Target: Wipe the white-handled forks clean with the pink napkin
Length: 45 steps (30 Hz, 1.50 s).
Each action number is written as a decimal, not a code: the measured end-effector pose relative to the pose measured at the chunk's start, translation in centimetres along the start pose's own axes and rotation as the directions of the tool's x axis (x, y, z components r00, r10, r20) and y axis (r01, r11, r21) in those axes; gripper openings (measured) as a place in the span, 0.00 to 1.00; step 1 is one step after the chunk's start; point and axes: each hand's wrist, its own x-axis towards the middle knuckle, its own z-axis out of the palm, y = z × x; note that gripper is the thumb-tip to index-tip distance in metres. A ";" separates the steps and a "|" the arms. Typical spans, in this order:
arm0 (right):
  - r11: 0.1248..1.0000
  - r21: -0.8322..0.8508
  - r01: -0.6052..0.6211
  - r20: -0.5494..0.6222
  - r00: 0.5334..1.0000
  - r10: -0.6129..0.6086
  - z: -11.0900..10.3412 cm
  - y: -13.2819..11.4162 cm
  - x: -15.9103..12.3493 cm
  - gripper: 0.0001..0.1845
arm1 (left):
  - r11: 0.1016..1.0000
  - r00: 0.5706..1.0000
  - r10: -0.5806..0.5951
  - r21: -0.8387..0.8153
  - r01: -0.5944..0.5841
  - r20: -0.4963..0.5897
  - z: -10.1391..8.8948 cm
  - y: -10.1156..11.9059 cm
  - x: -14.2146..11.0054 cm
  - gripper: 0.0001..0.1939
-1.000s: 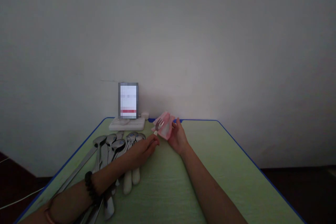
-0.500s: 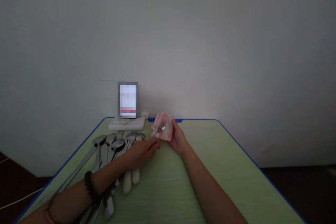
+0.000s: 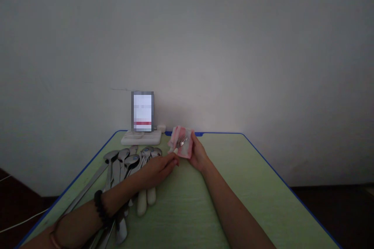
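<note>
My left hand (image 3: 164, 166) is closed around the pale handle of a fork (image 3: 183, 141), whose metal tines point up and to the right. Behind the fork, my right hand (image 3: 199, 152) grips a folded pink-and-white cloth (image 3: 187, 151) by its right side. The fork's head lies over the face of the cloth; whether they touch is hard to make out. Under and beside my left forearm lies a pile of metal spoons (image 3: 132, 160) and other cutlery, partly hidden by the arm. Two cream handles (image 3: 142, 203) stick out below my left wrist.
A lit phone-like screen (image 3: 142, 112), blurred out, stands on a white power strip (image 3: 140, 137) at the table's back left. A white plug (image 3: 161, 128) sits beside it. The green table (image 3: 248, 186) has a blue edge and meets a grey wall (image 3: 233, 66).
The fork has turned slightly in my left hand, and its tines look different against the cloth. The cloth has shifted a little. Both arms stay nearly in place.
</note>
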 end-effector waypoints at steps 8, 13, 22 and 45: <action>0.999 0.038 0.031 0.056 0.998 -0.033 0.0 -0.3 -0.1 0.25 | 1.000 1.000 -0.002 -0.022 0.001 -0.004 0.0 0.1 0.0 0.12; 1.000 0.024 0.006 0.030 1.000 -0.007 0.1 -0.3 -0.3 0.23 | 1.000 1.000 -0.010 -0.028 0.010 -0.001 0.1 -0.1 0.1 0.13; 1.000 0.011 0.016 0.006 1.000 -0.016 -0.6 0.2 0.2 0.21 | 1.000 1.000 -0.029 0.002 0.029 0.006 0.0 0.2 0.0 0.13; 1.000 0.019 -0.010 -0.010 1.000 0.010 -0.2 0.1 0.2 0.25 | 0.993 0.997 -0.070 0.098 0.071 -0.019 0.3 -0.3 0.0 0.12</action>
